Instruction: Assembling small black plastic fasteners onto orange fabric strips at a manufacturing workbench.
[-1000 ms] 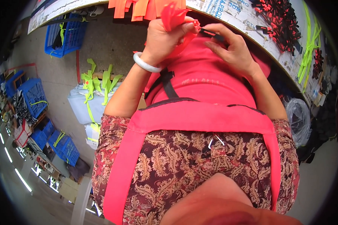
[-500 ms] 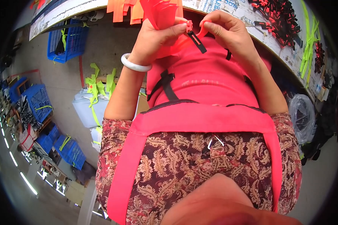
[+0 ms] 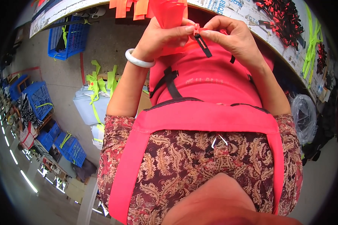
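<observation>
Concrete floor runs along the left of the view, with blue crates (image 3: 67,35) beside it and the workbench (image 3: 251,17) curving across the top; I take that bench as my landmark. Just below its edge, I see both hands meet over the pink vest-like garment (image 3: 206,78) that lies against the person's front. Compared with 1 second ago, the hands now sit closer together and the black strap (image 3: 202,44) has come up between them; half a second ago it hung a little looser. The left hand (image 3: 165,35), a white bangle (image 3: 139,60) at its wrist, pinches the orange-red fabric piece (image 3: 171,13) with thumb pressed to fingers. The right hand (image 3: 229,35) pinches the top end of the strap, fingertips nearly touching the left thumb. I judge the strap end is being brought to the fabric edge, so the joining step looks close to set. Orange strips (image 3: 129,7) hang off the bench edge to the left of the hands, and black and red clips (image 3: 285,18) lie on the bench to the right.
</observation>
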{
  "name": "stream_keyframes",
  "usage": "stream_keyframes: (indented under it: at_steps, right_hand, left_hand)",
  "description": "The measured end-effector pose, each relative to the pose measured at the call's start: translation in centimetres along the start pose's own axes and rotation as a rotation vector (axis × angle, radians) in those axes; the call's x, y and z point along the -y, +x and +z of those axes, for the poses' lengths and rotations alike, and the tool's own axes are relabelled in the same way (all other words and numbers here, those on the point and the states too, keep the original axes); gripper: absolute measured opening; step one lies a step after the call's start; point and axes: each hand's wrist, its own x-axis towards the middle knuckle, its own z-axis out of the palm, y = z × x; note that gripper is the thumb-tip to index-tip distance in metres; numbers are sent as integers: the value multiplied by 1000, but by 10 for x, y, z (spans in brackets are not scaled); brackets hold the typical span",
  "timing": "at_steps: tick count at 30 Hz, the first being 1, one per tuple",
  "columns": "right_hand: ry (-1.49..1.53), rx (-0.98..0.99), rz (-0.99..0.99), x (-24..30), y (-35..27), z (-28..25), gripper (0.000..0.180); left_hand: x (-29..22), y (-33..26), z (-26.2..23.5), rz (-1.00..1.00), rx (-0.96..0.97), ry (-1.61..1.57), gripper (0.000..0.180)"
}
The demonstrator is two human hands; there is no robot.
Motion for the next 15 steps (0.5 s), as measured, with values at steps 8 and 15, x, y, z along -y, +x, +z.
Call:
stream_keyframes:
  at_steps: [8,15]
  right_hand:
    - [11,83,104,1,-2,-2,17]
    - [132,35,105,-4,-2,1,17]
  left_hand:
    - [-6,-4,-2,-30,62,86,15]
    - [-9,-1,-1,-80,64,176,18]
